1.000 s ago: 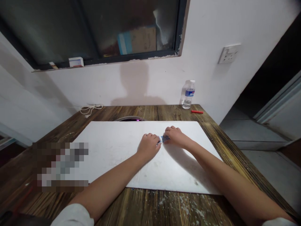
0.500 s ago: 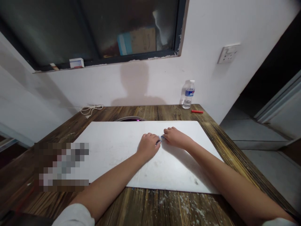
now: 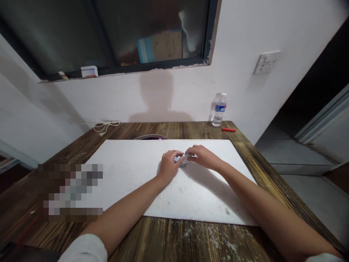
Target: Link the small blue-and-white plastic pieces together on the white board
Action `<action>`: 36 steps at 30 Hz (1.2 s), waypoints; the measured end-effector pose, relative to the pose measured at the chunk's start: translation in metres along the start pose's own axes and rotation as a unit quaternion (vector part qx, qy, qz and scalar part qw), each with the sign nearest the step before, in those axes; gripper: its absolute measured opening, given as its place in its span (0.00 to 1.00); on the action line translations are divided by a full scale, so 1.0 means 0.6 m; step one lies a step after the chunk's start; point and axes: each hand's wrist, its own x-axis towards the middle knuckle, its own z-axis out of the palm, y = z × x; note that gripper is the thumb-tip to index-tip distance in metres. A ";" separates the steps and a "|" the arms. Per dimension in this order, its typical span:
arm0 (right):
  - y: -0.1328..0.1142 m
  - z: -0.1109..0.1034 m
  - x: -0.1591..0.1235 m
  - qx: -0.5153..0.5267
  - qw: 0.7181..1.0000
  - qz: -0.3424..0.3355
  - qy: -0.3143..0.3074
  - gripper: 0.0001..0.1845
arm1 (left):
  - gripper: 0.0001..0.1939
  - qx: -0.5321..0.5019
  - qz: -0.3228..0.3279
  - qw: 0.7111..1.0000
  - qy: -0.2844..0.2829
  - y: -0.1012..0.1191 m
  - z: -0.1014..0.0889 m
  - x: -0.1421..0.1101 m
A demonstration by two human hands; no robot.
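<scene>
On the white board (image 3: 131, 171), my left hand (image 3: 168, 165) curls its fingers and thumb around a small blue-and-white printed piece (image 3: 184, 165), thin and card-like; its exact kind is too small to make out. Close beside it, my right hand (image 3: 204, 157) is closed in a pinch on a thin whitish piece (image 3: 187, 158) with some blue at its edge. Whether the two pieces are joined I cannot tell. Both hands are nearly touching at the fingertips, and the fingers partly hide what they hold.
The board lies on a dark wooden table (image 3: 177, 240) with pale crumbs near its front edge. Behind it are a water bottle (image 3: 219, 111), a red stick-like object (image 3: 229, 129), a bundled white cord (image 3: 107, 126) and a dark round rim (image 3: 151, 137). A blurred-out patch covers the left.
My fingers have lifted and spread a little, showing more of the blue-and-white piece. A whitish part now shows at my right fingertips. The right hand has shifted slightly left.
</scene>
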 end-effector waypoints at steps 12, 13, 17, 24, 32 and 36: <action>0.031 -0.031 -0.005 -0.106 0.988 0.104 -0.033 0.15 | 0.11 0.119 -0.051 0.991 -0.036 -0.009 0.011 0.000; 0.034 -0.038 -0.007 -0.132 0.983 0.115 -0.056 0.15 | 0.10 0.138 -0.050 0.989 -0.033 -0.009 0.010 0.000; 0.042 -0.046 -0.013 -0.183 0.962 0.150 -0.132 0.22 | 0.07 0.177 -0.043 0.983 -0.017 -0.008 0.008 0.001; 0.056 -0.026 -0.011 -0.173 0.959 0.169 -0.145 0.23 | 0.08 0.178 -0.017 0.983 -0.035 -0.015 0.015 0.000; 0.046 -0.029 -0.010 -0.133 0.968 0.154 -0.146 0.20 | 0.07 0.214 0.068 0.969 -0.105 -0.012 0.016 -0.006; 0.035 -0.032 -0.008 -0.089 0.975 0.132 -0.156 0.20 | 0.08 0.231 0.084 0.961 -0.128 -0.004 0.013 -0.007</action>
